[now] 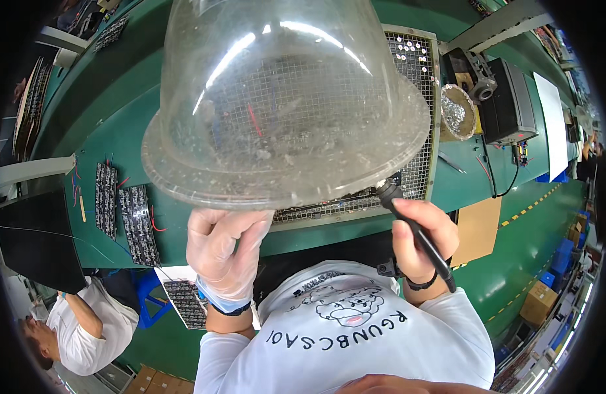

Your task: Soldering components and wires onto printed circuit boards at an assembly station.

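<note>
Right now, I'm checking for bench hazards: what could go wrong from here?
The black tool in the right hand is close to the clear cover's rim in this view and might knock it. The cover looks hazy with bright glare, so details on the wire mesh behind it could be missed. The right hand looks ungloved, so it might be less protected than the gloved left hand.

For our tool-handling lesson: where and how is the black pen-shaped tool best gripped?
Probably by its slim handle, behind the thicker collar, with the right hand from the person's right: the handle slants back that way, while the collar sits near the clear dome's rim.
</note>
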`<state>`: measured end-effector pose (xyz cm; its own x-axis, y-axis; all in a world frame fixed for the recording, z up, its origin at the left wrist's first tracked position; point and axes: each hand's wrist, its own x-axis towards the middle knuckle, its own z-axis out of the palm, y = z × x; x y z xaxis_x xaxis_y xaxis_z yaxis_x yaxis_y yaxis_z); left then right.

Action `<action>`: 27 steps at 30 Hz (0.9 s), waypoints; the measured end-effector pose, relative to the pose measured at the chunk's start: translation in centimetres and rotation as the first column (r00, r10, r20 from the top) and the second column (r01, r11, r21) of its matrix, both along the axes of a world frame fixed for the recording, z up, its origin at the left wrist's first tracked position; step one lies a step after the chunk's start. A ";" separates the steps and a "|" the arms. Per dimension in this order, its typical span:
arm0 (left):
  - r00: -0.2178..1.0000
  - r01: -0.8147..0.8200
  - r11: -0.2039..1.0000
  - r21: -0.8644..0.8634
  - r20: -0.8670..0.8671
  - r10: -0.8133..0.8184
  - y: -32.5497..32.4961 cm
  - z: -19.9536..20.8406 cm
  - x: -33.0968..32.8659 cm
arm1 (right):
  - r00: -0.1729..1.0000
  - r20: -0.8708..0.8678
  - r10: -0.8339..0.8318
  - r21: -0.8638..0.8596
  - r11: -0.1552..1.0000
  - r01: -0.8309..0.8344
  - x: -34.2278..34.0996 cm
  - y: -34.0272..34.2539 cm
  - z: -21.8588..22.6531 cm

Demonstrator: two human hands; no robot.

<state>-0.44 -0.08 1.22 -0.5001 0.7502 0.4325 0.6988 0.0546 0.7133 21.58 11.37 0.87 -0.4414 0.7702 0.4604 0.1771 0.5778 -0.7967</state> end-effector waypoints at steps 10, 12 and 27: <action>0.999 0.031 0.999 -0.010 -0.007 -0.031 0.6 0.1 0.2 | 0.989 -0.132 -0.067 -0.217 0.975 0.037 0.6 -0.6 -1.3; 0.999 0.039 0.998 -0.039 -0.014 -0.040 1.0 0.2 0.4 | 0.987 -0.147 -0.061 -0.275 0.961 0.019 0.4 -0.7 -1.3; 0.997 0.069 0.993 -0.093 -0.022 -0.071 1.3 0.4 0.7 | 0.995 -0.082 -0.061 -0.175 0.983 0.046 -0.4 -0.6 -0.9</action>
